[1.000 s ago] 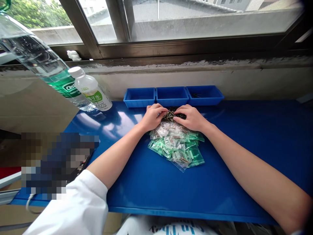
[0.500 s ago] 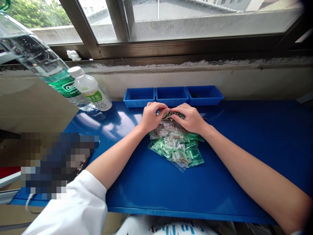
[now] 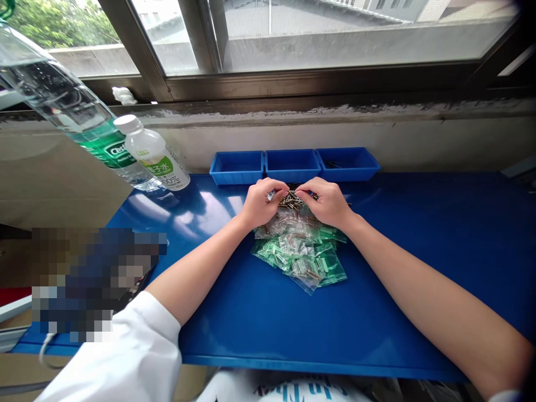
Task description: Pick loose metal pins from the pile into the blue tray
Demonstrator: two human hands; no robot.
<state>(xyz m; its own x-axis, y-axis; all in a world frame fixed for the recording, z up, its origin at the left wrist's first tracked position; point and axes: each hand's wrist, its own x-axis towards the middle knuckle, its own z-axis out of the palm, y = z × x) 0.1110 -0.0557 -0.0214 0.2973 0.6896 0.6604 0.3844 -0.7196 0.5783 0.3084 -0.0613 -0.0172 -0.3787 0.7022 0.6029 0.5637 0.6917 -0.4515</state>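
Over a pile of small metal pins (image 3: pixel 291 202), my left hand (image 3: pixel 264 202) and my right hand (image 3: pixel 324 202) face each other with a small gap between the fingertips. Both hands are pinched, thumb against forefinger. A thin piece seems to run between the fingertips, too small to make out. Just nearer to me than the pins lie clear plastic bags (image 3: pixel 297 243) with copper-coloured parts, and green-tinted bags (image 3: pixel 333 265) spread beside and under them.
Three blue bins, left (image 3: pixel 237 167), middle (image 3: pixel 292 164) and right (image 3: pixel 349 164), stand behind the hands; the right one holds a few dark pins. A large water bottle (image 3: pixel 62 106) and a small white-capped bottle (image 3: pixel 157 156) stand at the left, before a window. A blurred dark object lies left.
My right thumb and forefinger have closed into a pinch, and its fingertips sit slightly higher. My left hand has barely moved. The whole view has shifted a little.
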